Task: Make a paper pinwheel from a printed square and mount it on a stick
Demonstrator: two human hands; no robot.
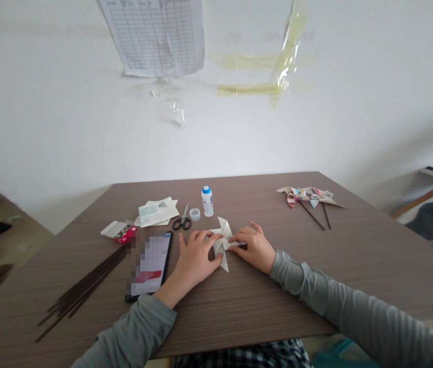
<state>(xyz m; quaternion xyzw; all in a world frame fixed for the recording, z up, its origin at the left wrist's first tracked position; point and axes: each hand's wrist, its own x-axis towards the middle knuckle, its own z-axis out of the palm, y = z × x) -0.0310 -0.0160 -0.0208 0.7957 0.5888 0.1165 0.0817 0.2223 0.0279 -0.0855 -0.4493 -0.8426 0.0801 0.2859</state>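
Note:
A folded paper pinwheel made of printed paper lies on the table between my hands, its pointed blades spread around a centre. My left hand grips its left side, thumb at the lower blade and fingers at the upper left. From the right, my right hand pinches the blade on that side between thumb and fingers. Just beyond the pinwheel stand a white glue bottle with a blue cap, a small clear round tub and black-handled scissors.
Left of my hands lie a phone, a bundle of dark thin sticks, an open small red-and-white box and printed paper pieces. Finished pinwheels on sticks rest at the table's far right. A wall stands behind.

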